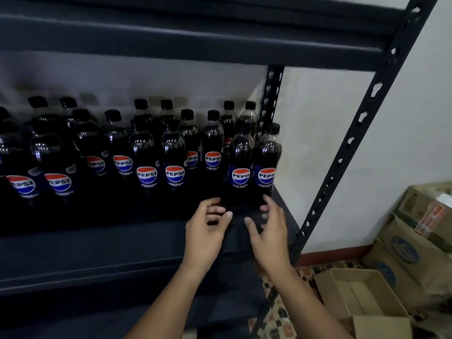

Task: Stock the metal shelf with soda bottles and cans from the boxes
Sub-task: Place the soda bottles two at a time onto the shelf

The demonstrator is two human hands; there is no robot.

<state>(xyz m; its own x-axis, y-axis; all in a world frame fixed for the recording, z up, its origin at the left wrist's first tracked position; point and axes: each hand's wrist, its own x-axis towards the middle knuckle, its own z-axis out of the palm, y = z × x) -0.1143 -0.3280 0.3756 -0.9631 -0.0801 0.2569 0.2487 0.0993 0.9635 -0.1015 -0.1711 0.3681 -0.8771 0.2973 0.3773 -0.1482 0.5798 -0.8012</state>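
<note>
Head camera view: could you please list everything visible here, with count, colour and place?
Pepsi bottles: roughly twenty, dark cola, black caps, upright in rows on the shelf.
Metal shelf: one, dark grey, filling the view's left and centre.
Cardboard boxes: several, brown, stacked on the floor at right.
Open box: one, brown, on the patterned floor, nothing seen inside.
Wall: white, behind the shelf.
Left hand: open, beside the front right bottles' bases.
Right hand: open, beside the same bottles.

a pale wall stands behind and to the right. along its foot runs a dark red skirting strip. below that lies a patterned tile floor in cream, orange and dark patches.
</note>
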